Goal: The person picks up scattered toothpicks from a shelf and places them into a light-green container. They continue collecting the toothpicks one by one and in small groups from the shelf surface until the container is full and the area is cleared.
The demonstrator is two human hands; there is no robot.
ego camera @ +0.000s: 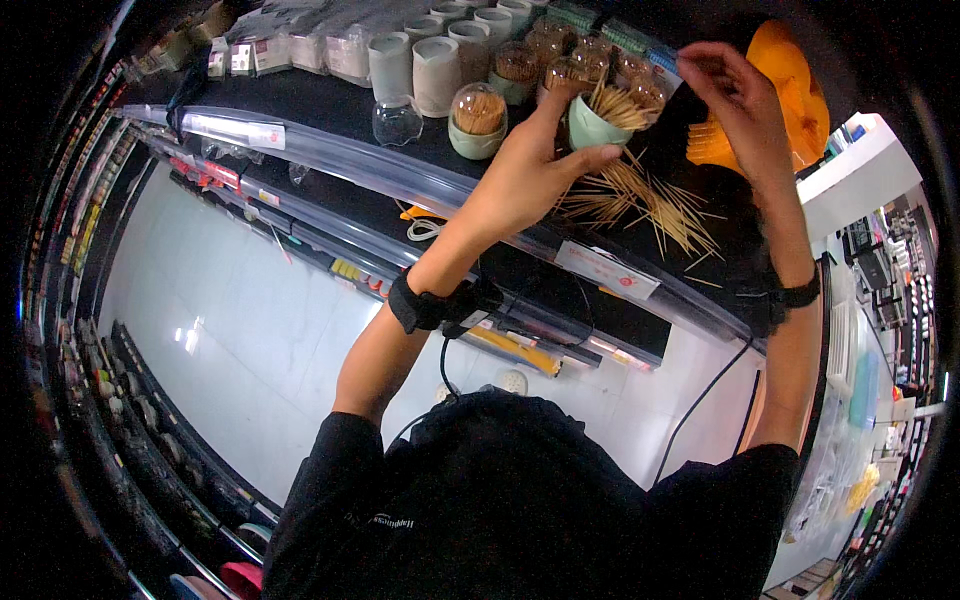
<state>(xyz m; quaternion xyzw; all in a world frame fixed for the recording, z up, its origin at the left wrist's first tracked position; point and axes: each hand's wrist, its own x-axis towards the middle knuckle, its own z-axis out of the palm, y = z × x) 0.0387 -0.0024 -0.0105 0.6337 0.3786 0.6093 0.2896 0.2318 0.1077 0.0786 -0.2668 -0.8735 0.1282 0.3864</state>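
My left hand [529, 169] grips a pale green eggshell-shaped toothpick holder [595, 129], tilted and without a lid. Wooden toothpicks [619, 105] stick out of its top at uneven angles. Right of it, my right hand [739, 97] is raised and slightly blurred, its fingers bent and apart, with nothing visible between them. Below the holder, a loose heap of toothpicks [660, 206] lies scattered on the black shelf [330, 109]. A clear plastic dome lid [397, 121] rests on the shelf to the left, beside a closed green toothpick holder [478, 124].
Several domed holders [517, 64] stand behind my left hand. White cups [435, 71] and boxed goods [292, 52] line the shelf's back left. An orange plastic object [791, 97] sits behind my right hand. A clear price-strip rail [360, 161] edges the shelf.
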